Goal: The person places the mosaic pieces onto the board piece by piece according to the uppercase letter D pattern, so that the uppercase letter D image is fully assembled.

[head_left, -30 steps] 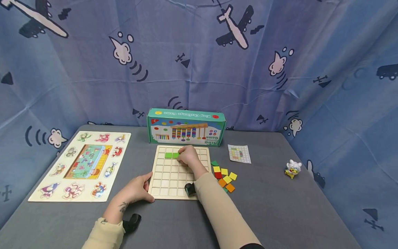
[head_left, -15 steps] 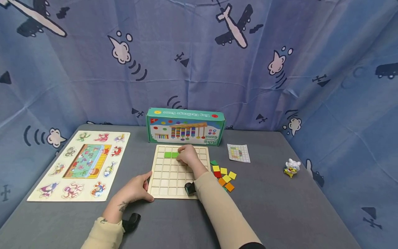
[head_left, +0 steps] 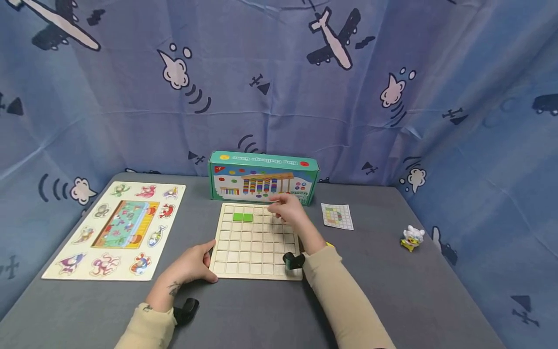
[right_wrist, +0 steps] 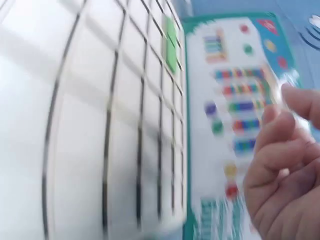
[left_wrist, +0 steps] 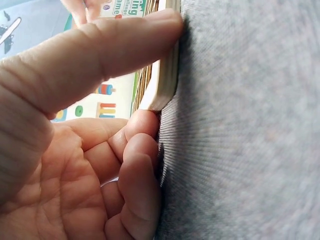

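Note:
A wooden grid board (head_left: 255,247) lies flat on the table. Two green square tiles (head_left: 242,217) sit side by side in its second row from the back. My left hand (head_left: 192,265) holds the board's near left corner; the left wrist view has the thumb (left_wrist: 125,47) along one edge and curled fingertips (left_wrist: 141,125) against the other side. Above the back right of the board hovers my right hand (head_left: 288,209), fingers loosely bent. Nothing shows between them, and the right wrist view is blurred.
Behind the board stands a green game box (head_left: 263,177). A picture puzzle board (head_left: 161,261) lies left. To the right are a pattern card (head_left: 337,216) and a small white toy figure (head_left: 411,237). My right forearm hides most loose tiles; one yellow tile (head_left: 330,244) peeks out.
My right hand has left the green tiles and moved right, lifting off the board. Its arm now covers most of the loose tiles. The left hand keeps its place on the corner.

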`<state>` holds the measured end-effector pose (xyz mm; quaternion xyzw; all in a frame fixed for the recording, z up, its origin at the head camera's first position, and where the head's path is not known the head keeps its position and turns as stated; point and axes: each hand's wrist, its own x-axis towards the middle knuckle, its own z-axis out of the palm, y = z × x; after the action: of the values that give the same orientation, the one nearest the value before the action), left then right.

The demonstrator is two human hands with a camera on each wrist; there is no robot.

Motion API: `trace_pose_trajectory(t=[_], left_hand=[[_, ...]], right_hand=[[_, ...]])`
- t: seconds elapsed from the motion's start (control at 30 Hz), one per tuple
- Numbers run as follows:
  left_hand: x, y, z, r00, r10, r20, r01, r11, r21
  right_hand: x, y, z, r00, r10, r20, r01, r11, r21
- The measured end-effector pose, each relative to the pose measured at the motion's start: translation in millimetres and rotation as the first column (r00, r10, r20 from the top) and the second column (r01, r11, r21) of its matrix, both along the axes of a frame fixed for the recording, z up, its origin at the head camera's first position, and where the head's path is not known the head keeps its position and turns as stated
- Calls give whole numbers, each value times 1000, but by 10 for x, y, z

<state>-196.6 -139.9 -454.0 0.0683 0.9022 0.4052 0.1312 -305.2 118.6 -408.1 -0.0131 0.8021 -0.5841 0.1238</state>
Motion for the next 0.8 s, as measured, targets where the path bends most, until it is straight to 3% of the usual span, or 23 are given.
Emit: trace_pose_trajectory(t=[0.2, 0.4, 0.6, 0.8], left_hand=[[-11, 2, -5, 1000, -7, 5, 7, 1000, 17], [-11, -12, -14, 1000, -9, 5, 9, 1000, 10], [0, -7, -10, 1000, -6, 3, 6, 1000, -1], [5, 6, 9, 1000, -10, 5, 10, 1000, -6]], right_hand=[[190, 642, -34, 994, -33, -108, 25, 997, -76], [415, 1099, -209, 983, -22, -185, 19, 1000, -16], [542, 1368, -290, 988, -23, -151, 36, 996, 85], [564, 1483, -314, 997, -44, -56, 55, 972, 227]])
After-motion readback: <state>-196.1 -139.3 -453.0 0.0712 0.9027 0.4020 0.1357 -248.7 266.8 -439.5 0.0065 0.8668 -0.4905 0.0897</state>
